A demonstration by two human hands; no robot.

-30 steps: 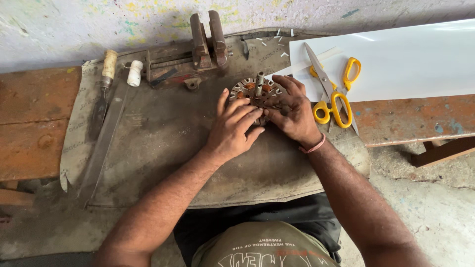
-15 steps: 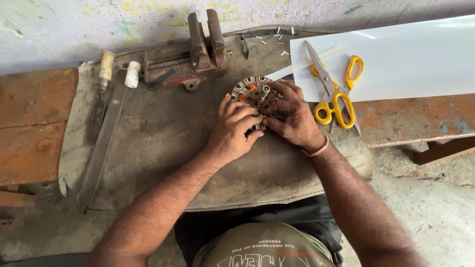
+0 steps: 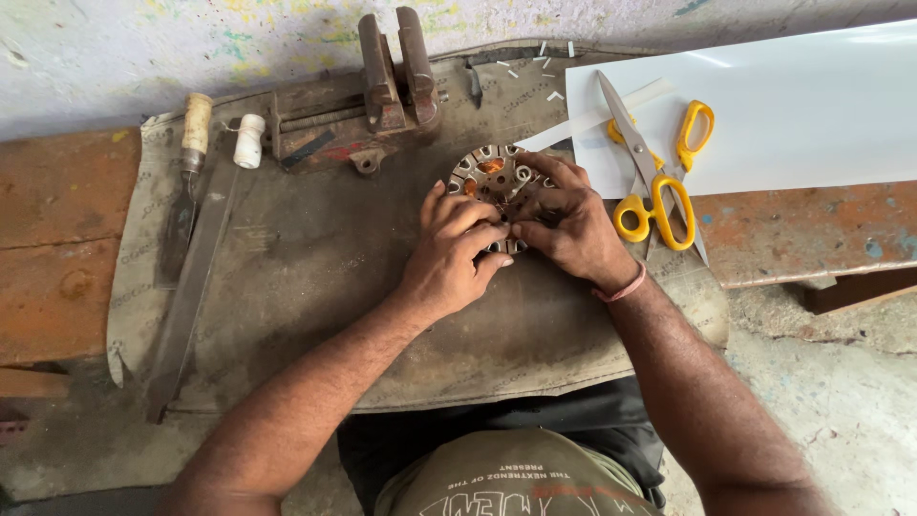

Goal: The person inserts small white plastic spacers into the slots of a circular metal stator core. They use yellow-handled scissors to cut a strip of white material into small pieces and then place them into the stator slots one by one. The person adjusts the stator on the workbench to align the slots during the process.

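Note:
A round slotted metal core [image 3: 489,174] with orange showing near its middle lies on a grey cloth mat [image 3: 315,258]. My left hand [image 3: 453,250] rests on its near left side, fingers curled and fingertips pressing at the rim. My right hand [image 3: 565,222] covers its near right side, thumb and fingers pinched against the left fingertips. The near half of the core is hidden under both hands. A pink band circles my right wrist.
A rusty bench vise [image 3: 374,96] stands behind the core. A wooden-handled chisel [image 3: 187,172], a long flat file [image 3: 191,287] and a small white spool [image 3: 250,139] lie at left. Yellow-handled scissors [image 3: 657,168] rest on a white sheet [image 3: 793,105] at right, with small cut paper strips [image 3: 541,59].
Both hands stay on the core with only small finger shifts; the right fingers have drawn in toward the left fingertips. The view has drifted slightly.

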